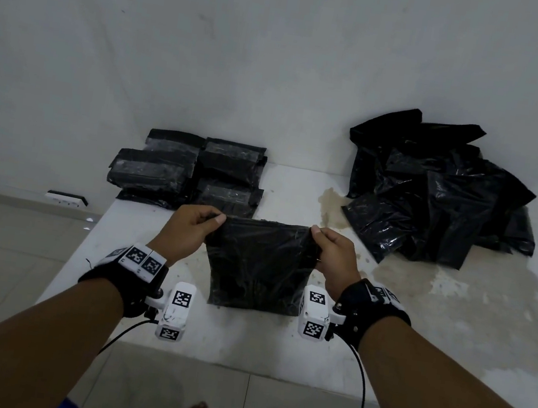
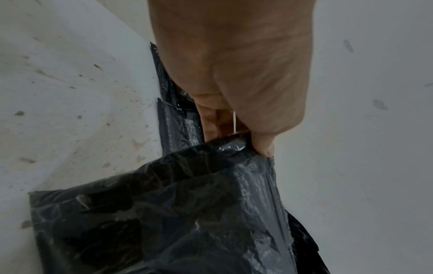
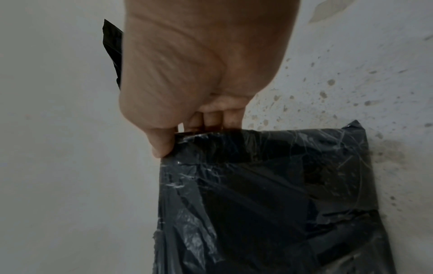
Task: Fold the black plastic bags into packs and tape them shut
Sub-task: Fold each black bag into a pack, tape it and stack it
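Observation:
A black plastic bag (image 1: 257, 264) hangs stretched between my two hands above the near middle of the white table (image 1: 275, 346), its lower edge near the tabletop. My left hand (image 1: 194, 224) pinches the bag's top left corner between thumb and curled fingers. My right hand (image 1: 330, 247) pinches the top right corner the same way. In the left wrist view the thumb (image 2: 264, 146) presses on the crinkled bag (image 2: 175, 213). The right wrist view shows the thumb (image 3: 161, 146) clamped on the bag's (image 3: 269, 204) upper edge.
Several folded, taped black packs (image 1: 189, 172) are stacked at the table's far left. A loose heap of black bags (image 1: 442, 193) lies at the far right. Stains mark the tabletop (image 1: 422, 280). A white wall rises behind. A wall socket (image 1: 66, 199) sits low on the left.

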`<state>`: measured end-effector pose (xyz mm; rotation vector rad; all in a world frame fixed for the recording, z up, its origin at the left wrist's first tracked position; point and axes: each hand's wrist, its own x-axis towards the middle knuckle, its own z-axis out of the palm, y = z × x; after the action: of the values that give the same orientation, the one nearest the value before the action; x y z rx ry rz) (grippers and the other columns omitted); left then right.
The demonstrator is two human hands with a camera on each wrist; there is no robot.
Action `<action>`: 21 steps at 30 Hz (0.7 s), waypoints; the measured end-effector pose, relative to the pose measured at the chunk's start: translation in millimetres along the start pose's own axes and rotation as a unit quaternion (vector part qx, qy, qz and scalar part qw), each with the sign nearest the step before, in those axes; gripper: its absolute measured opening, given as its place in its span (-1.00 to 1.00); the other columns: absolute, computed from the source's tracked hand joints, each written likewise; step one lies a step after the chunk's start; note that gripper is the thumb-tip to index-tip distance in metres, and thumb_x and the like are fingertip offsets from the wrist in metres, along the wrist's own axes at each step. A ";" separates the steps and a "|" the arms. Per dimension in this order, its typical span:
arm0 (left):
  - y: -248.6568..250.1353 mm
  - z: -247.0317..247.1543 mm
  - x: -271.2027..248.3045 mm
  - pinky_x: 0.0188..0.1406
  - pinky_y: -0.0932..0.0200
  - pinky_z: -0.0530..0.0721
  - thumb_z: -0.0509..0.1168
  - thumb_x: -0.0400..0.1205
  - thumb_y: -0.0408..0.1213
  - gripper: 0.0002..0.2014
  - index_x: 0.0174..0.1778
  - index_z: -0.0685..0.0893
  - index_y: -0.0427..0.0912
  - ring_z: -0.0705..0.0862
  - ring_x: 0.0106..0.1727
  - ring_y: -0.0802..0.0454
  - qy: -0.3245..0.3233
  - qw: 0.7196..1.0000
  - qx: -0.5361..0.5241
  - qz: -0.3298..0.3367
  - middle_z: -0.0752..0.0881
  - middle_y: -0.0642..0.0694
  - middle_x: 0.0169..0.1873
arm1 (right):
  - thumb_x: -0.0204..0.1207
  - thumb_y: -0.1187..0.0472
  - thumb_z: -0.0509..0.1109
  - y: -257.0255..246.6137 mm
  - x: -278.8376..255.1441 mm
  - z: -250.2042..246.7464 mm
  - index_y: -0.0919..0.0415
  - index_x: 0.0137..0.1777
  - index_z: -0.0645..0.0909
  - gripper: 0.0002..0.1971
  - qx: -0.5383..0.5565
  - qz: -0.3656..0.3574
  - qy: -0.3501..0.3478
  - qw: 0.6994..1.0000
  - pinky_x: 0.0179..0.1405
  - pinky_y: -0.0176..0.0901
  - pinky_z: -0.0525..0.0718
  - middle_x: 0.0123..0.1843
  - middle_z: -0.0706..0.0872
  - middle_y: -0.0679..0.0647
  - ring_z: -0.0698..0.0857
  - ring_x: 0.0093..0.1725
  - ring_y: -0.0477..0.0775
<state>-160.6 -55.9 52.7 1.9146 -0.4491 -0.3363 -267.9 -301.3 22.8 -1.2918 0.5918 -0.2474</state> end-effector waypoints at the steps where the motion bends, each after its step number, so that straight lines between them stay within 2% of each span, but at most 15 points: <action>1: -0.2 -0.1 -0.9 -0.15 0.17 0.76 0.29 0.71 -0.34 -0.83 -0.06 0.80 -0.15 0.77 -0.18 0.08 0.003 1.000 -0.001 0.003 0.83 -0.13 -0.19 | 0.69 0.21 0.34 1.7 -0.3 -0.3 0.30 -0.10 0.76 -0.77 0.000 0.000 0.003 1.000 -0.02 0.14 0.79 -0.15 0.80 0.17 0.76 -0.15 0.09; 3: -2.5 -0.6 -1.6 -0.18 0.27 0.76 0.32 0.69 -0.36 -0.87 0.00 0.79 -0.17 0.80 -0.14 0.06 0.010 1.000 -0.011 0.004 0.84 -0.18 -0.14 | 0.70 0.18 0.34 5.2 -0.8 -0.4 0.34 -0.03 0.75 -0.76 -0.002 0.000 0.009 1.000 -0.01 0.11 0.79 -0.09 0.79 0.20 0.76 -0.13 0.10; 6: -9.3 -1.8 -2.6 -0.08 0.22 0.79 0.39 0.64 -0.36 -0.89 0.03 0.79 -0.22 0.83 -0.07 -0.03 0.004 0.999 -0.035 -0.014 0.84 -0.20 -0.12 | 0.71 0.16 0.33 7.2 -1.4 -0.4 0.37 0.03 0.74 -0.74 -0.009 -0.005 0.011 1.000 -0.01 0.10 0.79 -0.06 0.79 0.24 0.76 -0.12 0.11; 9: -17.1 -0.6 -4.5 0.02 0.32 0.72 0.41 0.62 -0.36 -0.84 0.09 0.79 -0.24 0.81 0.02 0.09 -0.028 0.999 -0.013 -0.007 0.85 -0.11 -0.04 | 0.71 0.16 0.33 5.7 -1.4 -0.3 0.38 0.04 0.74 -0.73 -0.015 -0.007 0.009 1.000 0.00 0.12 0.79 -0.07 0.79 0.25 0.75 -0.12 0.12; 11: -19.8 0.6 -3.5 0.03 0.39 0.67 0.34 0.68 -0.37 -0.81 0.16 0.76 -0.28 0.79 0.04 0.15 -0.019 1.000 -0.012 -0.003 0.83 -0.11 0.02 | 0.70 0.18 0.33 4.2 -1.6 1.1 0.34 -0.01 0.75 -0.76 -0.025 -0.011 0.005 1.000 -0.04 0.07 0.79 -0.10 0.79 0.20 0.75 -0.15 0.09; 13: -22.7 0.6 -0.2 0.11 0.29 0.70 0.29 0.71 -0.35 -0.80 0.19 0.74 -0.29 0.79 0.07 0.09 -0.005 1.000 -0.027 -0.010 0.82 -0.15 0.05 | 0.69 0.19 0.35 3.1 -1.3 2.3 0.27 -0.08 0.76 -0.79 -0.036 -0.019 0.004 0.999 -0.05 0.05 0.80 -0.15 0.80 0.16 0.76 -0.18 0.06; 16: -26.1 -2.0 -1.1 0.24 -0.01 0.70 0.26 0.73 -0.30 -0.81 0.18 0.72 -0.21 0.79 0.09 0.00 0.004 0.999 -0.030 -0.012 0.82 -0.13 0.04 | 0.68 0.20 0.36 1.8 -0.5 5.8 0.24 -0.11 0.76 -0.80 -0.042 -0.022 0.002 0.999 -0.10 0.08 0.80 -0.19 0.79 0.15 0.76 -0.22 0.05; 19: -24.9 -4.7 -7.1 0.22 -0.06 0.72 0.26 0.74 -0.24 -0.82 0.18 0.71 -0.15 0.79 0.08 0.03 0.020 1.000 0.003 -0.006 0.83 -0.07 0.00 | 0.69 0.21 0.35 0.1 -4.9 9.4 0.24 -0.12 0.75 -0.80 -0.031 -0.018 -0.006 0.999 -0.30 -0.05 0.76 -0.22 0.78 0.11 0.76 -0.27 0.02; 21: -21.8 -7.0 -11.6 0.19 -0.10 0.73 0.26 0.73 -0.20 -0.82 0.18 0.71 -0.13 0.78 0.07 0.03 0.031 0.999 0.030 -0.001 0.82 -0.05 -0.02 | 0.69 0.21 0.34 -1.5 -9.4 10.5 0.26 -0.10 0.75 -0.79 -0.018 -0.015 -0.016 1.000 -0.33 -0.09 0.74 -0.22 0.78 0.11 0.76 -0.28 -0.01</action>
<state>-164.6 -37.4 35.4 1.9793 -0.4191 -0.2664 -269.8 -288.4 28.4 -1.3369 0.5522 -0.2407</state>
